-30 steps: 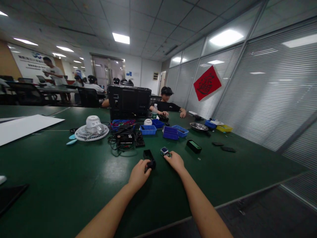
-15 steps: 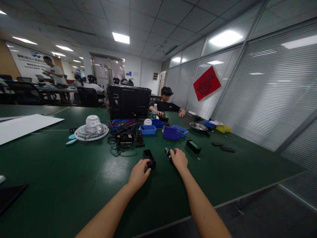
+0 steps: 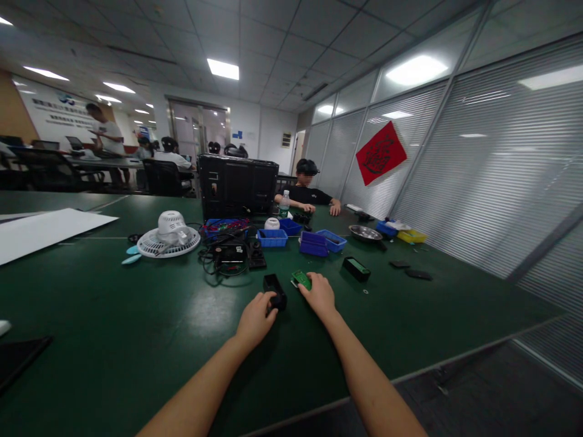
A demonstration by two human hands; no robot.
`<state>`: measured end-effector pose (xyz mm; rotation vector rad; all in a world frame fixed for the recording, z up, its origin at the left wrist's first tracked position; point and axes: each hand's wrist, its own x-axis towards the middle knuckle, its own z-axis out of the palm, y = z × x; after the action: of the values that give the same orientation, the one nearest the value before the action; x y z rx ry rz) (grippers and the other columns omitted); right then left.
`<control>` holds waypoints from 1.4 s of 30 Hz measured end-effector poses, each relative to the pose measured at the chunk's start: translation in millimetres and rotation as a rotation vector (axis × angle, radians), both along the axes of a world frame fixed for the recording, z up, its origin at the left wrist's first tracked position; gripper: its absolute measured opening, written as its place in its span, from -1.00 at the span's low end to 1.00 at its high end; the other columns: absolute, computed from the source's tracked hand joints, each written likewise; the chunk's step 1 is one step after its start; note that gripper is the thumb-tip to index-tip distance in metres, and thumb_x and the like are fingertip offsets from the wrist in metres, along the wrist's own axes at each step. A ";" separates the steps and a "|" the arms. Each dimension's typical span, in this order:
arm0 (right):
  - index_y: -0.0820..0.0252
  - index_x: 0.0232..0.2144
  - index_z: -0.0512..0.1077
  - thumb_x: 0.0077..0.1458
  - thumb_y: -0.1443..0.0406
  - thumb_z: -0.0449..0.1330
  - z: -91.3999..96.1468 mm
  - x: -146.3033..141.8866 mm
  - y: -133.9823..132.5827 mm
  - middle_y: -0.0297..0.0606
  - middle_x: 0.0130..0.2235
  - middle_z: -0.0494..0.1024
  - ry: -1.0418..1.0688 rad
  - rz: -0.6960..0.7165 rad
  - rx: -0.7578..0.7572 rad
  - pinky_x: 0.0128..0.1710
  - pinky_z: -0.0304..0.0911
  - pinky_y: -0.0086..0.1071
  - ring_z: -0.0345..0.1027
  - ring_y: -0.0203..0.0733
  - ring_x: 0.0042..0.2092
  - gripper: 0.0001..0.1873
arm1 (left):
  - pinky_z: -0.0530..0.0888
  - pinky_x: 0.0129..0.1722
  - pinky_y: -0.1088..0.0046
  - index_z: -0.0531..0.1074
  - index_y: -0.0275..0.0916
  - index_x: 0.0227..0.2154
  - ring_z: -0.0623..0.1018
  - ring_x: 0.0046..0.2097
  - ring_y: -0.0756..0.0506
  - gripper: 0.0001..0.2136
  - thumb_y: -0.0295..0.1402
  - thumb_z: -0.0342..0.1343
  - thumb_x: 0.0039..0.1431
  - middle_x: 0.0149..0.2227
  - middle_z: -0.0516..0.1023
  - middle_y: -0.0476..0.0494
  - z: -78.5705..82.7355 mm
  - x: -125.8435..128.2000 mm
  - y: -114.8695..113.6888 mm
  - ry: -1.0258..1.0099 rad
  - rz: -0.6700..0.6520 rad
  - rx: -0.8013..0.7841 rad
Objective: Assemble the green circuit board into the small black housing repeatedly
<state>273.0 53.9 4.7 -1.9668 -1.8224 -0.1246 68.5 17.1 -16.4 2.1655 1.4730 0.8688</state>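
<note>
Green table (image 3: pixel 136 315) carries our work, with the black computer case (image 3: pixel 237 185) and white fan (image 3: pixel 169 235) set farther back, which leaves room up front | our left hand (image 3: pixel 255 318) clenches the small black box (image 3: pixel 274 290) flat on the table, seemingly to steady it | our right hand (image 3: pixel 319 294) pinches the green circuit board (image 3: pixel 301 279), tilted, just beside the box.

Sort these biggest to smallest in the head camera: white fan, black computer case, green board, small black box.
1. black computer case
2. white fan
3. small black box, in left hand
4. green board, in right hand
</note>
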 end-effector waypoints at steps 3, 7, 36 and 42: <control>0.23 -0.08 0.32 -0.02 0.05 0.08 0.1 2.7 0.7 -0.10 -0.11 0.37 0.009 -0.038 -0.044 -0.14 0.10 -0.33 0.21 -0.09 -0.08 -0.49 | 0.29 -0.27 0.50 0.27 -0.16 -0.07 0.39 -0.28 -0.01 -0.64 -0.42 0.02 0.01 -0.31 0.36 -0.04 0.2 0.0 -0.3 -0.010 0.009 0.000; 0.20 -0.15 0.38 -0.05 -0.01 0.07 2.3 6.2 1.0 -0.11 -0.14 0.37 0.030 -0.070 -0.123 -0.22 0.14 -0.35 0.22 -0.08 -0.09 -0.49 | 0.29 -0.27 0.50 0.28 -0.17 -0.07 0.38 -0.29 -0.01 -0.64 -0.41 0.01 0.01 -0.30 0.37 -0.04 2.1 -0.6 -0.4 -0.017 0.011 0.000; 0.24 -0.35 0.47 -0.14 0.19 0.20 4.3 -17.3 -5.2 -0.22 -0.35 0.42 0.364 0.197 0.023 -0.28 0.18 -0.41 0.29 -0.23 -0.32 -0.72 | 0.17 0.07 0.37 0.10 -0.28 0.11 0.28 0.09 -0.15 -0.36 -0.28 0.12 -0.07 0.08 0.28 -0.20 -5.8 -7.9 10.5 0.026 0.181 0.018; 0.29 -0.24 0.41 -0.04 0.10 0.10 18.1 -16.4 -11.8 -0.24 -0.38 0.37 0.648 0.163 0.400 -0.42 0.17 -0.42 0.20 -0.29 -0.43 -0.60 | 0.25 -0.06 0.39 0.06 -0.28 0.13 0.37 -0.07 -0.13 -0.35 -0.23 0.10 -0.05 -0.13 0.40 -0.20 -2.0 -7.4 6.6 0.084 0.187 0.007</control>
<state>256.6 42.1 22.8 -1.3611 -1.3853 0.1710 61.2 23.8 -18.4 2.1176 1.7376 0.8540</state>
